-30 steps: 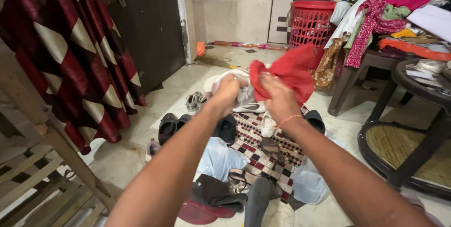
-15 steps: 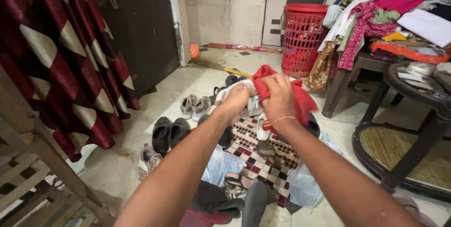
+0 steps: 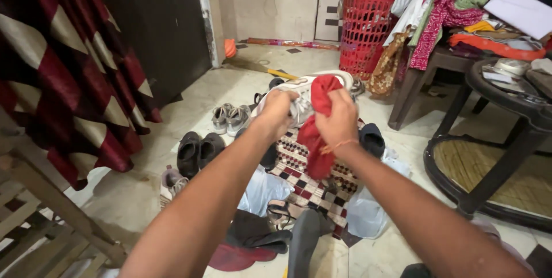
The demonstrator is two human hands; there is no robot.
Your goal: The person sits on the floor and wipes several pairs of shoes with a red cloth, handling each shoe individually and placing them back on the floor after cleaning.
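Note:
My left hand (image 3: 278,111) grips a white and grey sneaker (image 3: 305,91), held up in front of me above the floor. My right hand (image 3: 337,121) holds a red cloth (image 3: 317,134) pressed against the side of that sneaker; the cloth hangs down below my wrist. A thin orange thread is tied round my right wrist. Both arms are stretched out forward.
On the floor lie a checked mat (image 3: 305,177), black shoes (image 3: 198,151), grey sneakers (image 3: 229,117), plastic bags (image 3: 365,212) and dark clothes (image 3: 256,235). A red laundry basket (image 3: 367,22) stands at the back. A dark round table (image 3: 512,105) and a clothes-piled table (image 3: 460,54) are at right, a curtain (image 3: 63,65) at left.
The red cloth, spread wide above the sneaker a second ago, has come down and is bunched against the shoe. Both hands have drawn closer together.

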